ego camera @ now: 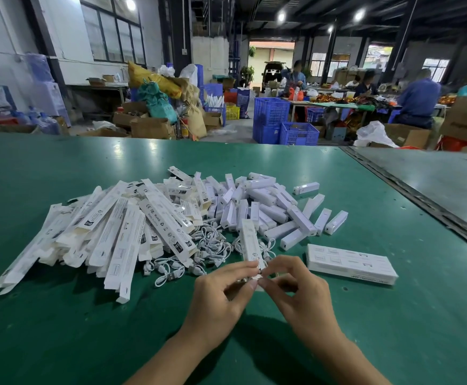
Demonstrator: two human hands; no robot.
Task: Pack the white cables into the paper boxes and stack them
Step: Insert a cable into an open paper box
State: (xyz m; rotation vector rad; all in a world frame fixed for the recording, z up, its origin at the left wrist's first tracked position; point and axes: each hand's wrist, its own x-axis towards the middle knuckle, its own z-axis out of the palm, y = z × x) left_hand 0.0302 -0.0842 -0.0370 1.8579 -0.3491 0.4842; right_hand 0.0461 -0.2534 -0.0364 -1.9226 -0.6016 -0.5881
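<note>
Bare green table (60, 329) lies near the person; flat boxes (110, 232), cables (199, 251) and packed boxes (268, 207) crowd the middle.

Green table (60, 329) with paper boxes (121, 232), white cables (210, 245)

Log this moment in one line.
left hand: pinches paper box end | right hand: pinches same end | white cables: loose on table

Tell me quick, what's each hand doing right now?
Left hand: closed, pinching the near end of a white paper box.
Right hand: closed, pinching the same end of that box.
</note>
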